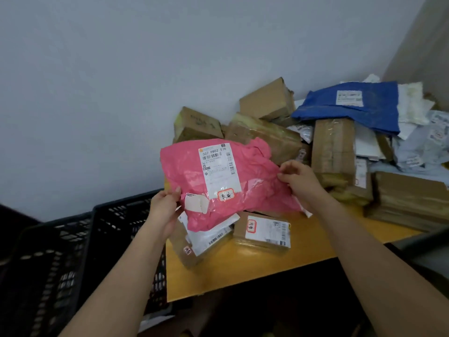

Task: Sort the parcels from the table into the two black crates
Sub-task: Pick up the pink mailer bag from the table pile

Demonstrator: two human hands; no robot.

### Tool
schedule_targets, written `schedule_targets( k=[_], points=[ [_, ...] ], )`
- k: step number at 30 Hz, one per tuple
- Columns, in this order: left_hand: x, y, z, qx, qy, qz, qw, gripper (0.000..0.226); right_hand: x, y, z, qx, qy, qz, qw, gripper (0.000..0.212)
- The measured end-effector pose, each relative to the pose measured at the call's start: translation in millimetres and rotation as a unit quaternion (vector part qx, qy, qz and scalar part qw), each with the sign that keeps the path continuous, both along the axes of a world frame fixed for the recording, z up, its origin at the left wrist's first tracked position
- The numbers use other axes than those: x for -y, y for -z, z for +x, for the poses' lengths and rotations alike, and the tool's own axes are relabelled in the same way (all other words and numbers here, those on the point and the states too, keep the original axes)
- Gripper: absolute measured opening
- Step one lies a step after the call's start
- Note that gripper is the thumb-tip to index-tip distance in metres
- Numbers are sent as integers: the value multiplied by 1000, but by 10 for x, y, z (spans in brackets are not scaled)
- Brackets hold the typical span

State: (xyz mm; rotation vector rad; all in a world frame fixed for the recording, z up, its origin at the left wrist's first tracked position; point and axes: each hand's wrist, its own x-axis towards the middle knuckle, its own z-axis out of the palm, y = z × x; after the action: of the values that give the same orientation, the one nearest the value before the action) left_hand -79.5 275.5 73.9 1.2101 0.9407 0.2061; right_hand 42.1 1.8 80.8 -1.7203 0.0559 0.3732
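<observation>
A pink plastic mailer point(245, 188) with a white shipping label is held up above the left end of the yellow table point(267, 266). My left hand point(165, 210) pinches its lower left edge, and my right hand point(300, 181) grips its right edge. Two black slatted crates stand to the left of the table: the nearer crate point(43, 271) and the farther crate point(121, 227), which sits against the table's side. Under the mailer lie a small cardboard box point(263, 231) with a label and a wrapped parcel point(201, 244).
A heap of cardboard boxes point(332, 149), a blue mailer point(352, 108) and white and grey bags fills the table's back and right side. A large flat brown parcel point(410, 203) lies at the right edge. A grey wall stands behind.
</observation>
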Motion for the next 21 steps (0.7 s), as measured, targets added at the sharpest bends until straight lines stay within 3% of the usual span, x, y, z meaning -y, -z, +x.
schedule_targets(
  k=[9, 14, 21],
  points=[
    [-1740, 205, -1048, -47, -76, 31, 996, 13, -1922, 124, -706, -49, -68, 12, 996, 31],
    [-2661, 215, -1594, -64, -128, 46, 989, 24, -2996, 316, -1101, -62, -99, 10, 993, 37],
    [-3184, 365, -1833, -43, -171, 3, 984, 13, -3637, 473, -1282, -76, -118, -40, 989, 33]
  ],
)
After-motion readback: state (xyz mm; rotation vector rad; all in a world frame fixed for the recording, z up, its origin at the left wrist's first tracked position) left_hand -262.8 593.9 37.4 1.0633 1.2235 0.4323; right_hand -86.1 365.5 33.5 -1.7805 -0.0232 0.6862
